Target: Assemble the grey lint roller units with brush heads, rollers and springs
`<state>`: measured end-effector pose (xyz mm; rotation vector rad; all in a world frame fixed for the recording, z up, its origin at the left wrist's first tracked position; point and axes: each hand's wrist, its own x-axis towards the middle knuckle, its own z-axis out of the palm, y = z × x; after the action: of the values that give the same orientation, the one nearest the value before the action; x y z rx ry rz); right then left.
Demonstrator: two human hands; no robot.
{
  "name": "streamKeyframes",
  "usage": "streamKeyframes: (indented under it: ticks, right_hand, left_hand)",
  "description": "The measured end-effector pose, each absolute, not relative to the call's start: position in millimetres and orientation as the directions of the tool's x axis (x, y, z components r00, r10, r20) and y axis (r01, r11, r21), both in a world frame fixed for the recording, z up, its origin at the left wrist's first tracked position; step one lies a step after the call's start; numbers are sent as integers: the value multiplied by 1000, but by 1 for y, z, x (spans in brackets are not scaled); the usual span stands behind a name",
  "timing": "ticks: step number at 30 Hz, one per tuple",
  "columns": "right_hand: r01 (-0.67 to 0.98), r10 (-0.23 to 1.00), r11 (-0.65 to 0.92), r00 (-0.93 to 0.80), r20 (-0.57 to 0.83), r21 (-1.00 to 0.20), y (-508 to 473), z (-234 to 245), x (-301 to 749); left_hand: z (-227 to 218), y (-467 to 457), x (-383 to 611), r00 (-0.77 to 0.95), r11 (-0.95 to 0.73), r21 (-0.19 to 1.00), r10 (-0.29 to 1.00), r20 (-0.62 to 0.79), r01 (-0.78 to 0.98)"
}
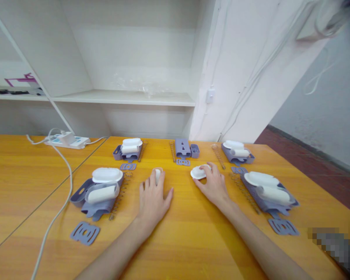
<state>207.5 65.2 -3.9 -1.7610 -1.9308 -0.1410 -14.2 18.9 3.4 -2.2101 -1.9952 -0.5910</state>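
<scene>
My left hand [153, 198] rests low over the table with its fingers curled round a small white cylinder [158, 176], partly hidden by them. Its thumb points out to the right. My right hand [214, 182] grips a white oval cover [197, 172] between thumb and fingers, at the table surface. Beyond both hands lies a purple-grey housing [182, 148] with keyhole slots. Next to it are a small purple-grey cup [195, 151], a metal spring [172, 151] and a flat slotted plate [183, 162].
Similar sets of parts lie at the near left [102, 210], far left [130, 156], far right [236, 161] and near right [280, 212]. A power strip [67, 140] trails a white cable [71, 182] along the left. White shelving [128, 97] stands behind the table.
</scene>
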Motion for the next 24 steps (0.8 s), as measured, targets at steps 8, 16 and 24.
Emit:
streamKeyframes:
  ticks: [8, 16, 24]
  right_hand:
    - [990, 796, -104, 142, 589, -99, 55, 1, 232]
    - [985, 839, 155, -90, 537, -77, 82, 16, 197]
    - [942, 815, 291, -336, 472, 169, 141, 32, 151]
  left_hand:
    - [2, 20, -15, 43, -104, 143, 925, 378, 984]
    - [2, 20, -15, 48, -109, 141, 925, 377, 984]
    - [0, 22, -16, 44, -100, 132, 928, 369, 986]
